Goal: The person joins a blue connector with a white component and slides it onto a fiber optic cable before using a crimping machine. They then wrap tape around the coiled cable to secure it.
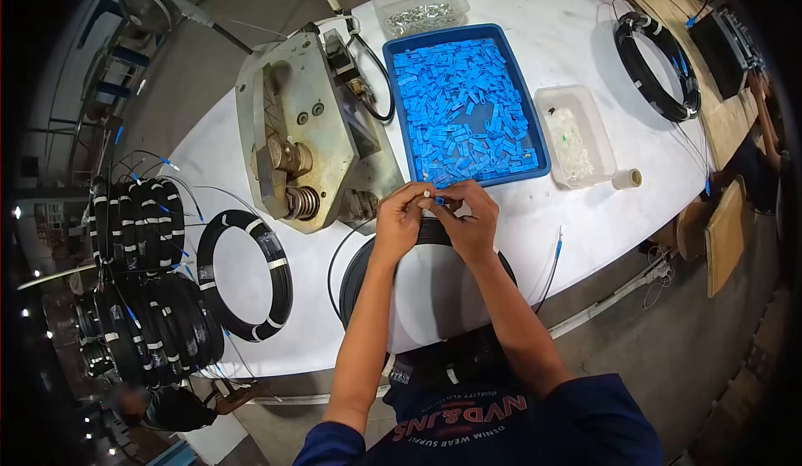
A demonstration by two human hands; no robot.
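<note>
My two hands meet just below the blue tray (545,165), fingers closed in a pinch. My left hand (399,225) is closed on a thin black cable (332,270) that rises from a black cable coil (355,286) lying in front of me. A small white tip (427,193) shows between the hands. My right hand (472,222) pinches a small blue connector piece (439,201), partly hidden by the fingers. Many similar blue connector pieces (455,69) fill the tray. The exact joint between cable and connector is hidden.
A metal press-like machine (322,132) stands left of the tray. Clear boxes of small parts (576,136) and metal bits (418,19) sit nearby, with a small roll (626,179). Black cable coils (284,286) lie left and right (689,98). Another person's arm (762,111) shows far right.
</note>
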